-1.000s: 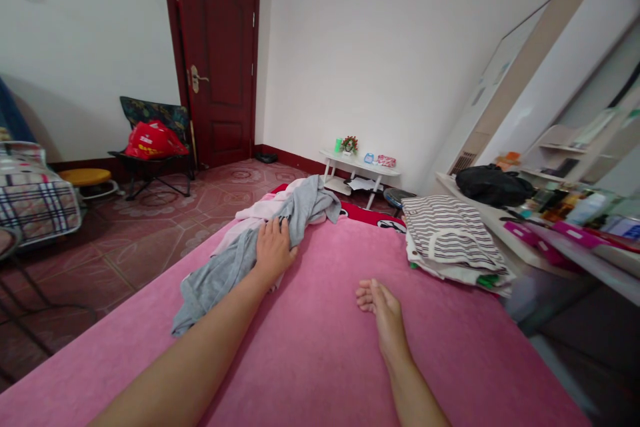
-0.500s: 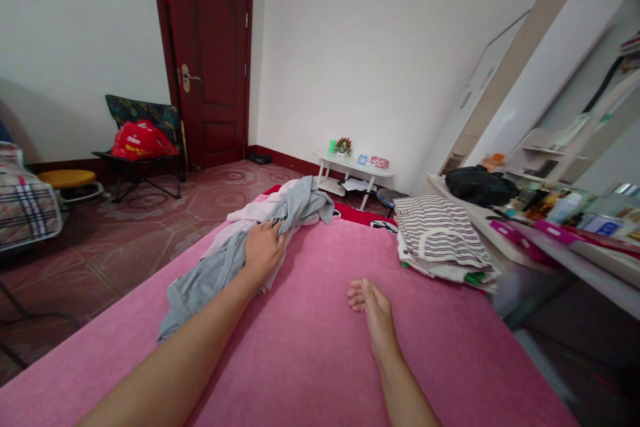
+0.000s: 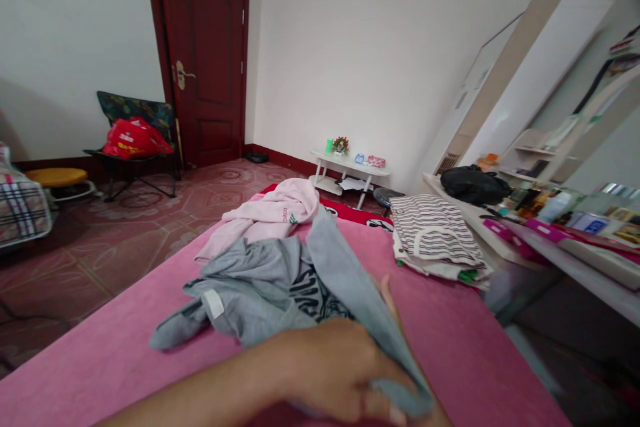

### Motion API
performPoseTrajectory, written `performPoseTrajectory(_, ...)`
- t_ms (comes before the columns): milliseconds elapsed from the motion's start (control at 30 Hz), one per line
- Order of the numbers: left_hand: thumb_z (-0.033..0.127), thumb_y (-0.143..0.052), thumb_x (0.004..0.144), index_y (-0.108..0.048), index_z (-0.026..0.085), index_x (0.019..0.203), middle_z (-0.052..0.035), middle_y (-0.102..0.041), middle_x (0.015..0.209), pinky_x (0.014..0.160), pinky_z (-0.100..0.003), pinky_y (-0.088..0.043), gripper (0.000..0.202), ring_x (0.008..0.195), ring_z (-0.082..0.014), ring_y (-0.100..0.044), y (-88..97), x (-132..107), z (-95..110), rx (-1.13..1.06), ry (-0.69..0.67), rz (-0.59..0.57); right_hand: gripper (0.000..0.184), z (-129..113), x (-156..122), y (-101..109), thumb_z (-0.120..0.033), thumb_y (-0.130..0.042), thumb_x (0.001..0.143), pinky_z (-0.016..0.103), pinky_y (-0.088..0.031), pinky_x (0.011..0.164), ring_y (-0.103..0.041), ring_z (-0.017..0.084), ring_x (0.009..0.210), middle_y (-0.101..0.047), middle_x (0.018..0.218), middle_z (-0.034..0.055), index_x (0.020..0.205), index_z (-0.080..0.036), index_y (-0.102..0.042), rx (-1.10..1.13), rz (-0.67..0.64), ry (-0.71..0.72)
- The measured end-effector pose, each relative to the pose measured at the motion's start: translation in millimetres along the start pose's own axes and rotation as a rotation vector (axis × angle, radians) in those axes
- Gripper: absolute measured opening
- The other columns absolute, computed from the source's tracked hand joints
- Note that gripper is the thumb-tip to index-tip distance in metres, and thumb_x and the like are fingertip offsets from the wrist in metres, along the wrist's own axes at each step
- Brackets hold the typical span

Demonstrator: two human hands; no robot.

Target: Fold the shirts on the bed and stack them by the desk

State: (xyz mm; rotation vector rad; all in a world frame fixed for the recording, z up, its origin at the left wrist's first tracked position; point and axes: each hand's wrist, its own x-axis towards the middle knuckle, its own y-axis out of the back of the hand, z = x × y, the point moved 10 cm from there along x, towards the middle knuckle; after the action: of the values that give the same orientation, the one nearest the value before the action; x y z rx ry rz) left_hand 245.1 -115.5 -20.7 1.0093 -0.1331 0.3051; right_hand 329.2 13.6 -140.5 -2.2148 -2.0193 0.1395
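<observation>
A grey shirt (image 3: 270,280) with black lettering and a white tag lies crumpled across the bed, one strip of it pulled up toward me. My left hand (image 3: 345,367) is closed on the shirt's near part, low in the view and slightly blurred. Behind the raised grey cloth, my right hand (image 3: 389,297) shows only a stretched-out finger or thumb; the rest is covered. Whether it touches the cloth I cannot tell. Beyond the shirt rests a pale pink garment (image 3: 270,210) with small lettering, loosely bunched.
A pink bedspread (image 3: 460,353) covers the bed. Folded clothes (image 3: 435,233), striped on top, are stacked at its right edge, beside a dresser with a black bag (image 3: 473,185) and bottles. A low white table (image 3: 350,163) stands beyond the foot; a folding chair (image 3: 135,107) is far left.
My left hand has drawn the grey shirt off the pink garment and toward me, to the right. My right hand is now partly behind the cloth. The pink garment is more exposed.
</observation>
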Motion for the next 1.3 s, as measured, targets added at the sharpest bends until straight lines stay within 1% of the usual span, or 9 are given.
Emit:
performPoseTrajectory(133, 0.035, -0.052, 0.09, -0.067, 0.013, 0.109, -0.0092, -0.074, 0.086, 0.058, -0.026, -0.047, 0.034, 0.075, -0.0223, -0.069, -58.6, -3.5, 11.2, 0.02, -0.149, -0.398, 0.063, 11.0, 5.4, 4.7, -0.059, -0.073, 0.061, 0.039, -0.052, 0.077, -0.068, 0.027, 0.088, -0.072, 0.099, 0.0072, 0.112, -0.023, -0.062, 0.026, -0.068, -0.096)
performPoseTrajectory(267, 0.046, -0.054, 0.089, -0.06, 0.019, 0.123, -0.0076, -0.071, 0.107, 0.077, -0.024, -0.049, 0.044, 0.093, -0.0211, -0.067, 7.4, -8.0, -24.2, 0.032, 0.096, -0.048, 0.051, 6.2, 17.1, 34.8, -0.034, -0.082, 0.048, 0.034, -0.051, 0.071, -0.068, 0.024, 0.075, -0.074, 0.085, 0.0072, 0.094, -0.018, -0.069, -0.083, 0.041, -0.052)
performPoseTrajectory(400, 0.041, -0.055, 0.088, -0.061, 0.022, 0.122, -0.0093, -0.066, 0.119, 0.092, -0.036, -0.044, 0.04, 0.109, -0.0275, -0.06, 92.6, -51.8, -91.1, 0.372, 0.528, 0.339, 0.049, -22.8, 11.1, 104.2, -0.035, -0.076, 0.05, 0.031, -0.05, 0.063, -0.065, 0.021, 0.066, -0.072, 0.078, 0.0044, 0.095, -0.016, -0.069, -0.064, 0.47, 0.076)
performPoseTrajectory(533, 0.046, -0.068, 0.075, -0.047, 0.019, 0.137, -0.0149, -0.057, 0.13, 0.094, -0.039, -0.044, 0.07, 0.115, -0.0322, -0.055, 112.2, -98.4, -159.6, 0.521, 0.832, 0.358, 0.05, -65.5, -10.7, 140.2, -0.034, -0.069, 0.056, 0.032, -0.049, 0.074, -0.064, 0.021, 0.083, -0.069, 0.095, 0.0072, 0.102, -0.015, -0.067, -0.116, 0.766, 0.313)
performPoseTrajectory(667, 0.05, -0.074, 0.065, -0.041, 0.019, 0.141, -0.0159, -0.061, 0.123, 0.09, -0.041, -0.046, 0.089, 0.114, -0.0356, -0.055, 84.0, -111.7, -197.1, 0.465, 0.91, 0.146, 0.041, -114.3, -22.9, 85.3, -0.036, -0.063, 0.068, 0.034, -0.048, 0.082, -0.061, 0.022, 0.093, -0.067, 0.105, 0.0097, 0.103, -0.016, -0.066, -0.425, 0.607, 0.45)
performPoseTrajectory(900, 0.04, -0.073, 0.065, -0.042, 0.018, 0.141, -0.0135, -0.06, 0.126, 0.09, -0.036, -0.047, 0.085, 0.109, -0.0295, -0.059, 52.4, -94.2, -198.1, 0.206, 0.752, 0.099, 0.089, -49.7, -85.7, -104.9, -0.037, -0.083, 0.051, 0.04, -0.042, 0.097, -0.053, 0.029, 0.116, -0.056, 0.132, 0.0081, 0.133, -0.027, -0.051, -1.108, -0.624, 0.056)
performPoseTrajectory(1100, 0.02, -0.053, 0.07, -0.071, 0.015, 0.093, -0.0041, -0.071, 0.086, 0.076, -0.028, -0.048, 0.03, 0.083, -0.0203, -0.064, 128.6, -126.3, -194.7, -0.004, 0.788, 0.805, 0.06, -23.0, -95.2, -125.5, -0.006, -0.061, 0.059, 0.034, -0.042, 0.085, -0.058, 0.029, 0.108, -0.063, 0.12, 0.0122, 0.118, -0.021, -0.062, -1.53, -0.602, 0.17)
performPoseTrajectory(1200, 0.029, -0.059, 0.066, -0.068, 0.014, 0.08, -0.0007, -0.066, 0.07, 0.06, -0.024, -0.046, 0.022, 0.065, -0.0167, -0.061, 161.3, -156.6, -179.6, -0.368, 0.652, 1.286, 0.043, -46.3, -76.0, -107.9, -0.005, -0.05, 0.057, 0.03, -0.04, 0.071, -0.064, 0.025, 0.085, -0.071, 0.09, 0.0079, 0.093, -0.021, -0.068, -1.514, -0.428, 0.203)
performPoseTrajectory(1300, 0.031, -0.068, 0.059, -0.066, 0.014, 0.081, 0.0025, -0.062, 0.062, 0.052, -0.021, -0.043, 0.028, 0.053, -0.0122, -0.056, 178.6, -168.7, -151.5, -0.579, 0.489, 1.492, 0.025, -93.6, -65.3, -79.4, -0.012, -0.049, 0.054, 0.027, -0.036, 0.061, -0.06, 0.021, 0.069, -0.065, 0.068, 0.0024, 0.072, -0.022, -0.063, -1.269, -0.261, 0.227)
